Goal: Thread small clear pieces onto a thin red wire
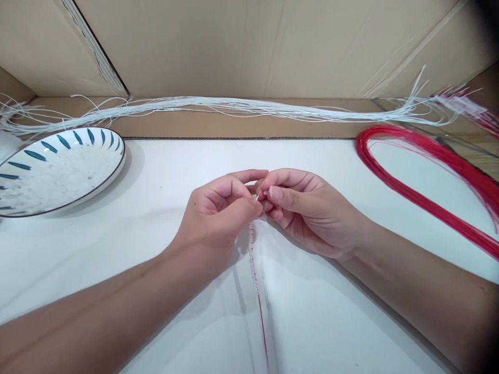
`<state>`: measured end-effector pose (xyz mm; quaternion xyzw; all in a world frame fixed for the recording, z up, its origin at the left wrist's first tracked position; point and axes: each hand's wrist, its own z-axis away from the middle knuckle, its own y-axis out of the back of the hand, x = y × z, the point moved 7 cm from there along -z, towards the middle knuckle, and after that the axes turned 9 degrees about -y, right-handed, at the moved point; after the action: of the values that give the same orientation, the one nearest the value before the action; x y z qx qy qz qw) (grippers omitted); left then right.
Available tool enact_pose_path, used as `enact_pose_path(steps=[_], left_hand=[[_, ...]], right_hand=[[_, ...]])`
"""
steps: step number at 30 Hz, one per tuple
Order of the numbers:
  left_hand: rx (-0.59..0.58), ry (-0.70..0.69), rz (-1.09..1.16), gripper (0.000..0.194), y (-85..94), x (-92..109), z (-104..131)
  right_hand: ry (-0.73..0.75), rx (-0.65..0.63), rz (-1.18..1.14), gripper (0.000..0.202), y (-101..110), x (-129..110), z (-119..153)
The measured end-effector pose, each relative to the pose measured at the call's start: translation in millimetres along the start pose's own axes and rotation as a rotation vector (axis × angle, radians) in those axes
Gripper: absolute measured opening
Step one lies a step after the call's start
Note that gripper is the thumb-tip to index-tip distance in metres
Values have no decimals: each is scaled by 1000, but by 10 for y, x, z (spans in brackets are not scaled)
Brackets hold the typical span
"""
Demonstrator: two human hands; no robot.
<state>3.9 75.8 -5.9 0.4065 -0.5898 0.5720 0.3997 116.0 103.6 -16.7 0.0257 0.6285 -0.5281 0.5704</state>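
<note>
A thin red cord (262, 317), strung near the top with small clear beads (251, 244), hangs from between my fingers toward the near edge of the view. My left hand (218, 213) pinches the top of this beaded cord between thumb and fingers. Opposite it, my right hand (312, 208) is closed in a pinch, fingertips almost touching the left ones. A bit of red and a pale tip (258, 197) show between the two hands; the fingers hide most of it.
On the left stands a white plate with dark blue strokes (90, 136), holding many small clear pieces. A coil of red cord (390, 174) lies at the right. Long white cords (234, 105) stretch along the back on cardboard (249, 130).
</note>
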Motion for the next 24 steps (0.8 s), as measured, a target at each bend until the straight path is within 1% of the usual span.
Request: enact_pose_path(steps=[3,10,16,24], left_hand=[[-30,-7,13,21,-8,-1,3],[-50,-8,10,23,-16,-15,-2],[-42,-2,-14,23,-13,-15,7],[-50,-6,-8,23,-17,-15,9]], right_hand=[[-6,-2,-8,8,1,1,6],[-23,11,1,11,-6,4,12],[-30,41,28,15,-13,-3,14],[-19,59,62,15,-6,-13,20]])
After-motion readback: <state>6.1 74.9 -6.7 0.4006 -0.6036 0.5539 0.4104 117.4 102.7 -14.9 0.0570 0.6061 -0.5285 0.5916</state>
